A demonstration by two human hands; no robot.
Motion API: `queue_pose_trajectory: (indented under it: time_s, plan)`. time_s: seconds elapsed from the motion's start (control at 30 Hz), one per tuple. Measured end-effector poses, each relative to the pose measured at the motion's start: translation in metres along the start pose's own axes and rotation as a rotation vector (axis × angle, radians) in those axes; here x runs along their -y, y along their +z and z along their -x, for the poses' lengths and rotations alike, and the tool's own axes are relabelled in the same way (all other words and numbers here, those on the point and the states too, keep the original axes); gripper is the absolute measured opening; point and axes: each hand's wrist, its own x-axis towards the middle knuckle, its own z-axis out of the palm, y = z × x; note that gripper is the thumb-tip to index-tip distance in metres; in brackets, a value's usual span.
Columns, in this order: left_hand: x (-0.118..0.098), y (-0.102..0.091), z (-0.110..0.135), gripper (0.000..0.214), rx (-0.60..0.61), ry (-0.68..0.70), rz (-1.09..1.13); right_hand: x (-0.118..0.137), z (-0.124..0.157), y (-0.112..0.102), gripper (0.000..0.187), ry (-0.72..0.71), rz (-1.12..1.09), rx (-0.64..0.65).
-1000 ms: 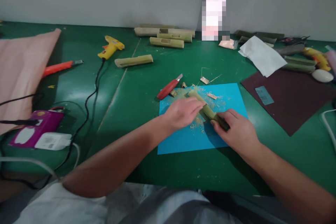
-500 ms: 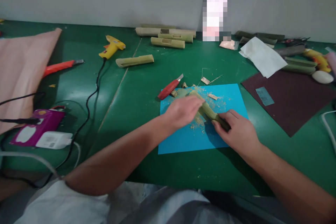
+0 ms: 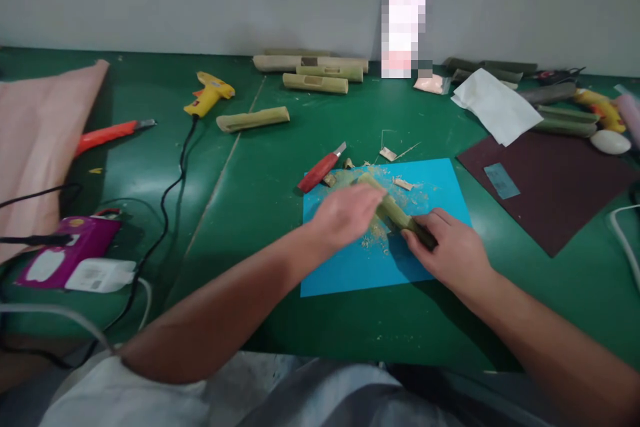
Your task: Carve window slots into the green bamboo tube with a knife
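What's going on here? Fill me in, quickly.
A person is working on a bamboo piece over a blue sheet. The right hand grips its darker near end; the left hand is at the part farther off, too blurred to tell whether it holds anything. Shavings litter the sheet, and a red-handled knife lies at its far left corner.

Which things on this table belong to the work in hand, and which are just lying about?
Probably part of it:
bamboo piece, in the right hand
blue sheet under it, with shavings
red-handled knife, perhaps

Apparently just lying about:
yellow glue gun
white paper
purple box
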Motion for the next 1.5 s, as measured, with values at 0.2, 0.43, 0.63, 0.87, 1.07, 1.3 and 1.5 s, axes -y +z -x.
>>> queue_pose_trajectory:
  time_s: [0.2, 0.43, 0.63, 0.87, 1.07, 1.3, 1.5]
  plan:
    - [0.0, -0.004, -0.002, 0.026, 0.087, 0.089, 0.031, -0.001, 0.001, 0.001, 0.026, -0.018, 0.005, -0.01]
    - [0.001, -0.005, -0.001, 0.025, 0.097, 0.064, 0.038, 0.0, 0.003, 0.001, 0.026, 0.003, -0.02, 0.008]
    - [-0.005, -0.004, 0.003, 0.026, 0.088, 0.041, 0.017, 0.0, 0.002, 0.0, 0.028, 0.008, -0.027, 0.007]
    - [0.0, -0.006, 0.0, 0.024, 0.034, 0.03, 0.064, -0.001, 0.002, 0.0, 0.029, 0.01, -0.016, 0.002]
    - [0.002, -0.004, -0.004, 0.02, -0.033, -0.015, 0.128, 0.0, 0.001, -0.001, 0.029, 0.024, 0.022, -0.004]
    - [0.001, -0.003, -0.004, 0.019, 0.0, 0.032, 0.141, 0.002, 0.0, 0.001, 0.031, 0.044, 0.05, 0.01]
    - [0.01, -0.003, -0.008, 0.019, -0.052, -0.047, 0.077, 0.001, 0.0, -0.002, 0.03, 0.005, 0.15, -0.026]
